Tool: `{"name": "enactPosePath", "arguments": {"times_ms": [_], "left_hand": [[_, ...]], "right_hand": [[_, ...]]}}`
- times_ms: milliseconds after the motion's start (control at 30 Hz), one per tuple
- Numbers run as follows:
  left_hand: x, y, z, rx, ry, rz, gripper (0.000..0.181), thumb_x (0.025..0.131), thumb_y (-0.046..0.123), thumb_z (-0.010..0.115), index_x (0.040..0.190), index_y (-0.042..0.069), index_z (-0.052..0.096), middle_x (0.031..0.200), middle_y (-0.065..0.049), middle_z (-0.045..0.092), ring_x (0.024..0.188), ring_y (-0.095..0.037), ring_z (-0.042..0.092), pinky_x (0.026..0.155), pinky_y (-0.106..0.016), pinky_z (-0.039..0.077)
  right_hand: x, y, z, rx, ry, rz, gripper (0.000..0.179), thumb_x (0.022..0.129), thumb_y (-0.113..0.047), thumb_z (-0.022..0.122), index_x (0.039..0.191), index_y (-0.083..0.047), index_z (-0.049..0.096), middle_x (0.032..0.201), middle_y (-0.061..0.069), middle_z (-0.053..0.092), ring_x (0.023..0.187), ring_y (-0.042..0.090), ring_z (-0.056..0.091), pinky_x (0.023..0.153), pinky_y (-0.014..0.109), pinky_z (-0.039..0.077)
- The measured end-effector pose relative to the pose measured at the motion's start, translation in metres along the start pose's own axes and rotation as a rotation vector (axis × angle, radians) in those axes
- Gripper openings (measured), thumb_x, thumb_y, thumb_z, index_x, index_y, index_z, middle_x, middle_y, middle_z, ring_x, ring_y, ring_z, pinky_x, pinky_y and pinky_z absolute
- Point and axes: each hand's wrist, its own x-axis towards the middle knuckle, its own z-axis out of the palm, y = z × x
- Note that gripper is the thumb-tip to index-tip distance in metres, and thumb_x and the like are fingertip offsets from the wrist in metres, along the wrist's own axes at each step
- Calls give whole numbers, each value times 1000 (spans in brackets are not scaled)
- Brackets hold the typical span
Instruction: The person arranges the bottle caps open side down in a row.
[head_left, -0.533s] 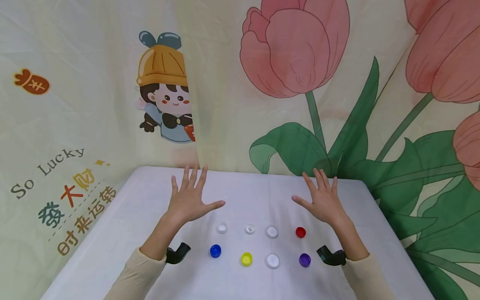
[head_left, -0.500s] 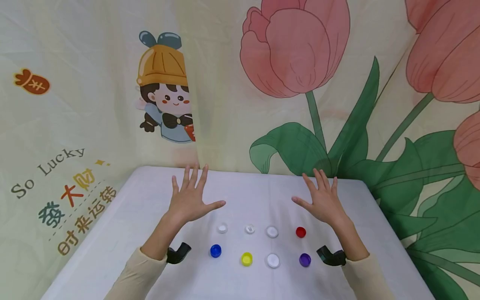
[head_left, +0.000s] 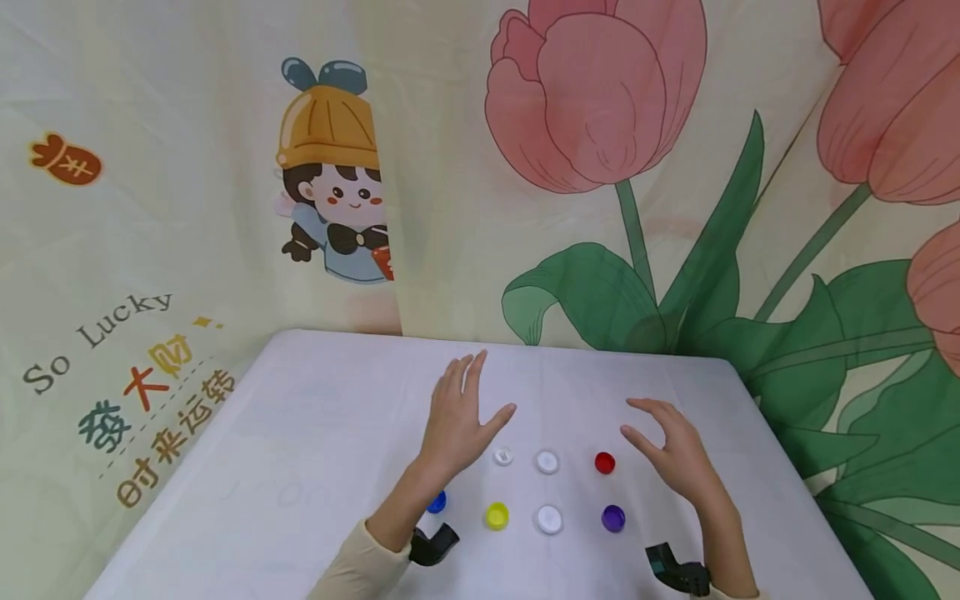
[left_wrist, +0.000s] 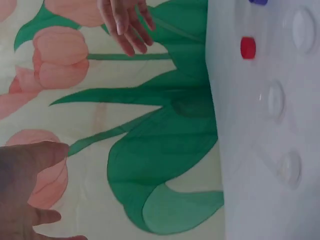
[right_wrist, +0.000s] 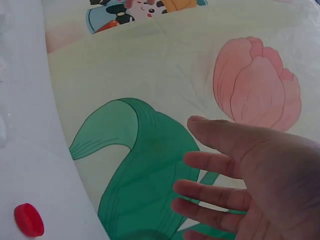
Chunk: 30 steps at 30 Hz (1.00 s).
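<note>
My left hand (head_left: 459,429) hovers above the table with straight fingers and thumb held apart, holding nothing. Beneath that wrist, a blue bottle cap (head_left: 437,502) is partly covered. Just right of the hand lies a small clear-white cap (head_left: 503,457). My right hand (head_left: 678,454) is raised at the right, fingers relaxed and slightly bent, with nothing in it; the red cap (head_left: 604,462) is nearest to it. A purple cap (head_left: 613,518), a yellow cap (head_left: 497,516) and two larger white caps, one behind (head_left: 547,462) and one in front (head_left: 550,520), lie on the table.
The caps lie in two rough rows on a white-covered table (head_left: 300,467). A patterned curtain (head_left: 442,208) with tulips hangs behind its far edge. Black wrist-camera mounts, left (head_left: 435,546) and right (head_left: 677,571), sit on both wrists.
My left hand has moved right, and its fingers have drawn closer together. The back-left white cap is now hidden. My right hand has shifted right and lower, its fingers more bent.
</note>
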Motion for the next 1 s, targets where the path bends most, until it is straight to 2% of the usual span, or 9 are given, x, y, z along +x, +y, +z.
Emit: {"name": "enactPosePath", "arguments": {"times_ms": [67,200,367,467,500,567,767,867,1000], "left_hand": [[-6,10,15,-45,15,19,74,78,41,65,136,7,32,129,-15,42,122,-31,37,97,-48,31],[-20,32,44,-134,-21,18,67,79,37,65,132,8,37,122,-10,47,111,-24,45,90,-40,39],[-40,53,79,-217,-93,35,57,79,32,66,126,9,43,107,-5,54,96,-17,50,78,-29,43],[-51,63,98,-222,-154,42,56,78,32,67,124,9,45,100,-1,56,91,-13,50,74,-23,43],[-54,66,104,-207,-175,48,56,77,33,68,124,9,46,99,0,56,89,-13,49,73,-22,42],[-58,71,114,-145,-217,69,59,75,36,69,123,9,48,97,1,57,87,-12,49,73,-21,42],[-64,78,139,148,-327,152,65,67,50,72,119,13,56,97,0,58,85,-15,46,70,-25,35],[-68,80,148,214,-386,164,64,65,52,72,117,16,58,98,0,58,87,-15,46,70,-27,33],[-71,80,154,243,-419,161,58,64,50,73,112,19,62,96,2,59,85,-14,46,70,-27,32]], "right_hand": [[-11,7,4,35,24,48,51,83,-48,55,120,-13,55,120,8,54,111,28,48,89,51,39],[-29,35,19,83,93,102,34,83,-41,59,106,-16,62,101,1,63,94,19,55,79,43,43],[-44,108,61,32,166,104,22,83,-40,60,101,-28,64,91,-9,63,80,7,53,62,29,42],[-55,129,78,-9,127,163,29,81,-45,59,105,-31,64,90,-11,61,78,5,52,63,23,41],[-58,129,81,-25,116,185,31,79,-47,60,106,-32,64,89,-12,61,77,4,52,62,21,41],[-65,114,77,23,68,240,33,80,-44,62,108,-26,64,88,-7,61,78,8,53,63,23,42],[-72,69,67,131,-94,348,43,72,-37,72,111,-20,64,92,-4,61,83,11,54,71,27,44],[-73,65,69,108,-138,355,47,67,-34,76,110,-19,65,93,-7,61,84,9,53,72,26,44],[-74,66,72,114,-118,331,44,65,-30,78,105,-18,67,90,-7,61,83,9,51,72,27,42]]}}
